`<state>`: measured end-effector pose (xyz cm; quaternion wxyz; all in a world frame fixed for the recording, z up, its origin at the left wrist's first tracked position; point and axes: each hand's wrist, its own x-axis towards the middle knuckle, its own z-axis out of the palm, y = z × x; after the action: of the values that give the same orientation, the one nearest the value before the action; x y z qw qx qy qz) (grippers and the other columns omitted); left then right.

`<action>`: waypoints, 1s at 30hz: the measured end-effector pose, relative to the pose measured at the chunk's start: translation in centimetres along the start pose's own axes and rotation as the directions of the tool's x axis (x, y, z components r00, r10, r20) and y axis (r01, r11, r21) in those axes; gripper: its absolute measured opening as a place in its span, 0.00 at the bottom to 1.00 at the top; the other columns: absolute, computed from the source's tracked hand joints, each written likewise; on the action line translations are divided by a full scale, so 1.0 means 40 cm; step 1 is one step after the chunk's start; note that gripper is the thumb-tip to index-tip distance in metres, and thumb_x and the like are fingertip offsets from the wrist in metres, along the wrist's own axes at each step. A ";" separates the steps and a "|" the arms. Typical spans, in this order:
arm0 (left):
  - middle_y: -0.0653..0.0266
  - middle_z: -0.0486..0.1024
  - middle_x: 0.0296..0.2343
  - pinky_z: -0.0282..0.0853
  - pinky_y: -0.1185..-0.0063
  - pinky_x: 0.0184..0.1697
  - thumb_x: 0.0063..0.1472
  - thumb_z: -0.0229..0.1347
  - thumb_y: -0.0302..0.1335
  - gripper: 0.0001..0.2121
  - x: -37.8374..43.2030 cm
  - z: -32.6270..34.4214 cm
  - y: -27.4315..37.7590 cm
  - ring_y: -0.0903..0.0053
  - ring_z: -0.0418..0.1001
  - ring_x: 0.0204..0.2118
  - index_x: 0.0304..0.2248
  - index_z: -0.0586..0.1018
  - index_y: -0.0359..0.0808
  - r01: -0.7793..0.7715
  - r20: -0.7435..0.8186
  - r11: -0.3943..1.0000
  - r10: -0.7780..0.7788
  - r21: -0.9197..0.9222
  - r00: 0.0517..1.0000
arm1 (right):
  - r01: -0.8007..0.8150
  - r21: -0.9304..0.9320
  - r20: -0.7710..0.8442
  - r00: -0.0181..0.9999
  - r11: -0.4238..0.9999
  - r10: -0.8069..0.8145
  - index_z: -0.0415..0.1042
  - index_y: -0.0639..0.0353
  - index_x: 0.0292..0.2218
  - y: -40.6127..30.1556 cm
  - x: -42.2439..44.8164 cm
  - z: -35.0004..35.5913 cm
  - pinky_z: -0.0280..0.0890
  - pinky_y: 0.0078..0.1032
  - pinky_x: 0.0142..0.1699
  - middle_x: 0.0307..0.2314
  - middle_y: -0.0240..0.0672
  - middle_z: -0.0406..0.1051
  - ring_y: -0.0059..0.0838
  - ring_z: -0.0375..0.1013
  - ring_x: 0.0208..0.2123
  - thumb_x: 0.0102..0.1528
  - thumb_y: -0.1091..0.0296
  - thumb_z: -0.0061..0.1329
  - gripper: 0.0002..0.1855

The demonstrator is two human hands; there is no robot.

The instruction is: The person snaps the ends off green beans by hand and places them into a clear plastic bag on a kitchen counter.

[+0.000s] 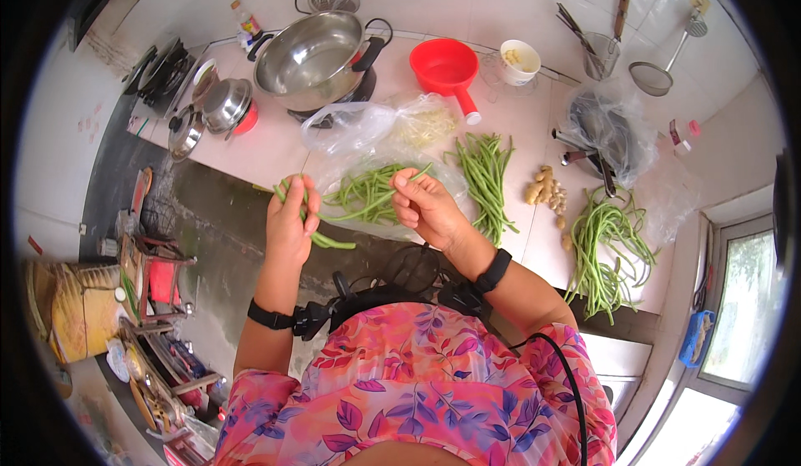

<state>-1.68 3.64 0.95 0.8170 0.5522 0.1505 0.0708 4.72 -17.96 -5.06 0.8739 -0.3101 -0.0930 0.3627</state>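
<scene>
My left hand (289, 222) is closed around a few long green beans (333, 242), whose ends stick out on both sides of the fist. With thumb and fingertips, my right hand (425, 208) pinches one bean that stretches across from the left hand. Under and behind the hands, more beans (369, 185) lie on an open clear plastic bag (447, 175) at the counter's front edge. A straightened bundle of beans (485, 175) rests just right of that bag. Farther right, a looser heap of long beans (604, 253) hangs partly over the edge.
Ginger (543, 187) lies between the two bean piles. Behind the beans are a bag of bean sprouts (425, 125), a red plastic ladle (443, 68), a white bowl (519, 62) and a large steel pot (310, 59). A bagged dark pan (604, 128) stands right, its handles jutting out.
</scene>
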 end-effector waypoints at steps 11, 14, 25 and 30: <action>0.71 0.65 0.18 0.46 0.88 0.13 0.65 0.46 0.36 0.10 0.004 -0.030 -0.015 0.89 0.55 0.13 0.33 0.70 0.38 -0.067 -0.041 0.984 0.075 0.166 0.996 | 0.223 -0.528 -0.032 0.959 0.819 -0.282 0.71 0.62 0.41 -0.061 -0.019 0.008 0.59 0.13 0.23 0.24 0.28 0.71 0.13 0.63 0.19 0.57 0.71 0.47 0.10; 0.74 0.68 0.20 0.52 0.89 0.18 0.60 0.53 0.30 0.09 -0.008 0.015 -0.020 0.91 0.59 0.17 0.38 0.73 0.35 -0.127 0.141 0.910 0.077 0.395 0.987 | 0.229 -0.700 0.025 0.955 0.677 -0.296 0.73 0.62 0.40 -0.068 -0.031 0.040 0.62 0.14 0.25 0.25 0.28 0.70 0.12 0.65 0.20 0.56 0.72 0.48 0.10; 0.63 0.72 0.19 0.63 0.81 0.25 0.56 0.57 0.28 0.08 -0.021 0.116 -0.044 0.80 0.67 0.21 0.31 0.76 0.31 -0.490 0.507 0.428 0.082 0.760 0.858 | 0.435 -0.900 0.372 0.773 0.003 -0.514 0.73 0.60 0.32 -0.082 -0.045 0.065 0.65 0.26 0.29 0.25 0.38 0.69 0.37 0.70 0.26 0.48 0.73 0.52 0.07; 0.52 0.71 0.19 0.63 0.72 0.23 0.54 0.57 0.31 0.09 -0.018 0.093 -0.049 0.58 0.70 0.21 0.30 0.75 0.34 -0.543 0.568 0.313 0.012 0.780 0.823 | 0.447 -0.866 0.499 0.798 -0.224 -0.337 0.71 0.60 0.27 -0.072 -0.050 0.083 0.63 0.32 0.29 0.24 0.36 0.68 0.40 0.70 0.27 0.47 0.68 0.54 0.07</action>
<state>-1.26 -0.58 0.54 0.3476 0.9275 -0.1369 -0.0142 3.68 -19.34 -0.56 0.4320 -0.7752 -0.4489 -0.1049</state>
